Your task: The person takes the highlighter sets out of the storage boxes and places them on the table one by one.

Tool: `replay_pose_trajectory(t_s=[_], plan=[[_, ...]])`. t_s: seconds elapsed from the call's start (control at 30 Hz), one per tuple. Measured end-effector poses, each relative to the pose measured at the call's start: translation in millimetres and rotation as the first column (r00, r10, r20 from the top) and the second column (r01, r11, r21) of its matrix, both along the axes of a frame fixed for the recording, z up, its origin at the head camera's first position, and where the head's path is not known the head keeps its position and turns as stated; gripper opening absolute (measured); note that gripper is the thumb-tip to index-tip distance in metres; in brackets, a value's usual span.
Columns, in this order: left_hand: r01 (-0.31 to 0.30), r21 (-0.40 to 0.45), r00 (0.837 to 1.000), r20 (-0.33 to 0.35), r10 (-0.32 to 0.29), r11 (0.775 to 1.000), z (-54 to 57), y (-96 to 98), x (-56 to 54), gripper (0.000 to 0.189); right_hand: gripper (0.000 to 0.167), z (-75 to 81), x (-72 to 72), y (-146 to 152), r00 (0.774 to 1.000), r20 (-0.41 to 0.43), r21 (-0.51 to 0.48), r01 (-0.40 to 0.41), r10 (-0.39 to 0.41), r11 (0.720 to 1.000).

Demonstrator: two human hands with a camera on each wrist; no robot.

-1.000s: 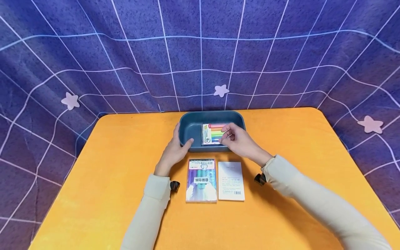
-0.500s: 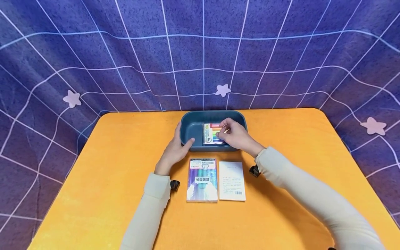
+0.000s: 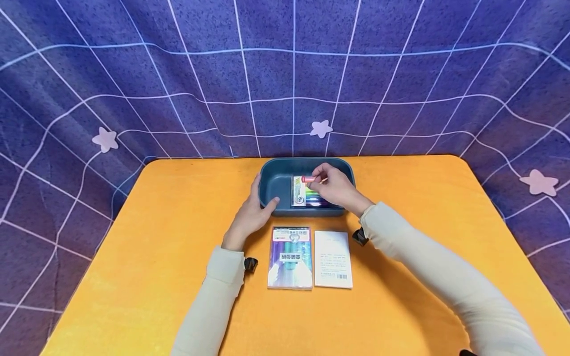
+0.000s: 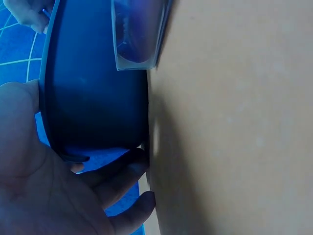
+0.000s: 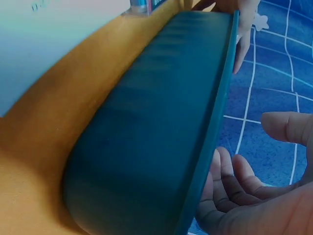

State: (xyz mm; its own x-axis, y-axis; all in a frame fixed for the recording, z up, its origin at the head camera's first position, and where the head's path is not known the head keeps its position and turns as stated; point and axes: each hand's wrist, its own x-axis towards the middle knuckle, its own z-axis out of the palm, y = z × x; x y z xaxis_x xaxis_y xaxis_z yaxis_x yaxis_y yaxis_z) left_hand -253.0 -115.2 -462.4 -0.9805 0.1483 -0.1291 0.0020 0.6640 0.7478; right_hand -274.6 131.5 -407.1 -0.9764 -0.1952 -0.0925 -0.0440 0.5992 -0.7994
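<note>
My left hand [image 3: 252, 210] grips the left end of a dark teal bin [image 3: 276, 190], thumb over the rim and fingers along the outside. Inside the bin lies a clear pack of coloured highlighters [image 3: 299, 193] with a printed label at its left side. Above the right part of this pack is my right hand [image 3: 336, 187], its fingertips close to the red highlighter [image 3: 308, 179]. In the right wrist view, thumb and fingers of the right hand [image 5: 259, 191] stand apart with nothing seen between them. Contact between fingertips and pack cannot be made out.
In front of the bin, a clear pack of purple and teal pens [image 3: 290, 272] lies beside a white booklet-like block [image 3: 332, 252] with printed text. They rest on an orange-covered table [image 3: 178, 222]. A blue grid-patterned curtain [image 3: 267, 74] hangs right behind the bin.
My right hand has shifted slightly left and back over the highlighter pack, uncovering more of its lower highlighters. The left hand keeps its grip on the bin.
</note>
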Motion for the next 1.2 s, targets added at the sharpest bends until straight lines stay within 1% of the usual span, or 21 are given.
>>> replay_pose_trajectory(t_s=[0.13,0.3,0.4,0.57,0.67,0.77,0.9,1.07,1.2], plan=[[-0.002,0.005,1.000,0.002,0.002,1.000,0.2,-0.8,0.4,0.090,0.035,0.4,-4.6,-4,1.000,0.019,0.011,-0.009,0.009,1.000],[-0.021,0.000,1.000,0.010,0.021,1.000,-0.1,-3.7,0.7,0.089,0.032,5.2,-10.0,-10,0.999,0.027,0.037,-0.037,0.036,0.999],[-0.017,0.008,1.000,0.004,0.017,1.000,0.7,-4.4,1.0,0.089,0.031,6.9,-14.4,-13,0.999,0.039,0.045,-0.034,0.033,0.998],[-0.014,0.016,1.000,0.005,0.014,1.000,0.1,-2.7,0.5,0.088,0.038,6.2,-23.1,-14,0.998,0.055,0.059,-0.019,0.016,0.998],[-0.014,0.019,1.000,0.004,0.014,1.000,-0.9,-1.3,-0.5,0.088,0.041,7.0,-27.4,-12,0.997,0.061,0.088,-0.043,0.038,0.995],[-0.015,0.019,1.000,0.008,0.015,1.000,-3.0,-0.6,-2.5,0.089,0.045,8.8,-30.4,-9,0.993,0.090,0.119,-0.088,0.077,0.989],[-0.014,0.014,1.000,0.012,0.014,1.000,-2.8,-1.6,-2.3,0.089,0.049,8.3,-34.7,-8,0.985,0.128,0.164,-0.133,0.113,0.977],[-0.015,0.016,1.000,0.015,0.014,1.000,-0.2,-2.5,0.0,0.089,0.050,3.7,-41.5,-9,0.983,0.132,0.216,-0.151,0.124,0.965],[-0.018,0.015,1.000,0.009,0.018,1.000,0.3,-2.7,1.5,0.088,0.052,-0.2,-46.1,-6,0.982,0.123,0.274,-0.172,0.143,0.946]])
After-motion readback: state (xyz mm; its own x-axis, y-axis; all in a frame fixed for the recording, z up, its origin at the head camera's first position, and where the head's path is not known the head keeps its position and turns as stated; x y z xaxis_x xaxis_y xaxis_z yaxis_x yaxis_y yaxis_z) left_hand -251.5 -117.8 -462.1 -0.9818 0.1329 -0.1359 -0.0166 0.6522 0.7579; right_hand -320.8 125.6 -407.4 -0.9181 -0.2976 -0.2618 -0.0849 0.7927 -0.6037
